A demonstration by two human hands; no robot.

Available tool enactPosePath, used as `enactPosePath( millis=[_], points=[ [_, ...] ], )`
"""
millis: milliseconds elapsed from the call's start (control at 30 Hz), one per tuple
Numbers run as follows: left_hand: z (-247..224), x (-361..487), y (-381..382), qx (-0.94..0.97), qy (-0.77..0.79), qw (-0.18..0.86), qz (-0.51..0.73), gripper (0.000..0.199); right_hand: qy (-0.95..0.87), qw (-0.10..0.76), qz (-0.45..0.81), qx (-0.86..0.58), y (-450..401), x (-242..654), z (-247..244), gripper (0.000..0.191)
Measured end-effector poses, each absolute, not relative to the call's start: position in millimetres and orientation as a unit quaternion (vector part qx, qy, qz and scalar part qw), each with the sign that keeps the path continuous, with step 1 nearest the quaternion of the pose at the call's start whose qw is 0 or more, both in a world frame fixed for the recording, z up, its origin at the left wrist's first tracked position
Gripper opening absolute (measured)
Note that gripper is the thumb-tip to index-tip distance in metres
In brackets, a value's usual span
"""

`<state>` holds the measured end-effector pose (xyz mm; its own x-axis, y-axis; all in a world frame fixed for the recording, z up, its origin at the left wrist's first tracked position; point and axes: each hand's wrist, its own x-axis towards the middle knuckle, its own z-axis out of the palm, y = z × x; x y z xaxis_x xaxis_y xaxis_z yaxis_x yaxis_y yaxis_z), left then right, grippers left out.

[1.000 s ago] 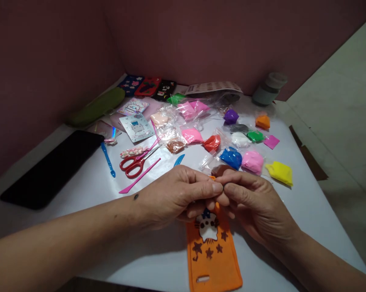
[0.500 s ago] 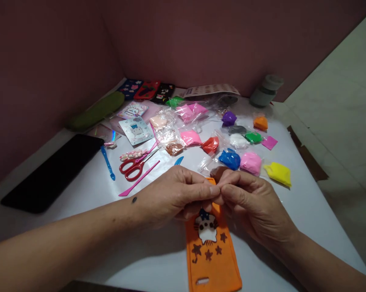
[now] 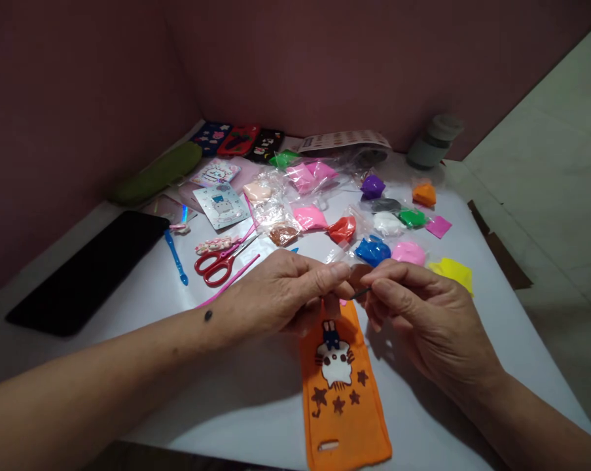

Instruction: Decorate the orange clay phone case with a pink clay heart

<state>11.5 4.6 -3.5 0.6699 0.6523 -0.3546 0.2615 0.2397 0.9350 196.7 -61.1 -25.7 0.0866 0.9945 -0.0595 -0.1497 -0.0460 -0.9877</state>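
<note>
Above the far end of an orange phone case (image 3: 347, 422), a thin dark strand (image 3: 362, 292) runs between my fingertips. My right hand (image 3: 423, 317) pinches one end between thumb and forefinger. The fingers of my left hand (image 3: 302, 288) are pressed together at the other end; their exact hold is partly hidden. The case lies flat on the table, decorated with a white cat figure (image 3: 336, 364) in blue, upside down to me, and several brown stars (image 3: 339, 405). A brown lump (image 3: 358, 275) shows behind my fingertips, partly covered.
Several bagged clay lumps, including blue (image 3: 372, 250), red (image 3: 343, 229) and yellow (image 3: 459, 273), lie beyond my hands. Red-handled scissors (image 3: 216, 267), a blue tool (image 3: 176, 258) and a black phone-like slab (image 3: 91, 271) are at left. A jar (image 3: 433, 144) stands at the back right.
My hands have drawn slightly apart, and the dark strand now shows between them. My right hand has shifted a little right. More of the cat figure is uncovered.
</note>
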Motion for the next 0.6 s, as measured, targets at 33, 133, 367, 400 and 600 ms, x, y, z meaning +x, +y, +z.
enactPosePath(
  millis=[33, 133, 367, 400, 600],
  points=[
    [-3.8, 11.2, 5.4, 0.598, 0.381, 0.69, 0.144, 0.046, -0.431, 0.542, 0.522, -0.497, -61.1, 197.2, -26.2, 0.006],
    [-5.3, 11.2, 6.8, 0.585, 0.374, 0.702, 0.159, 0.04, -0.44, 0.536, 0.521, -0.498, -60.6, 197.6, -28.1, 0.008],
    [-6.6, 17.5, 4.0, 0.542, 0.326, 0.76, 0.15, 0.014, -0.441, 0.533, 0.531, -0.489, -60.1, 195.2, -31.3, 0.006],
    [-7.0, 18.2, 3.3, 0.542, 0.328, 0.759, 0.15, 0.014, -0.446, 0.531, 0.534, -0.485, -60.1, 194.9, -31.7, 0.007],
    [-8.9, 19.3, -0.1, 0.568, 0.349, 0.728, 0.159, 0.02, -0.437, 0.528, 0.558, -0.468, -61.1, 196.0, -32.3, 0.003]
  ],
)
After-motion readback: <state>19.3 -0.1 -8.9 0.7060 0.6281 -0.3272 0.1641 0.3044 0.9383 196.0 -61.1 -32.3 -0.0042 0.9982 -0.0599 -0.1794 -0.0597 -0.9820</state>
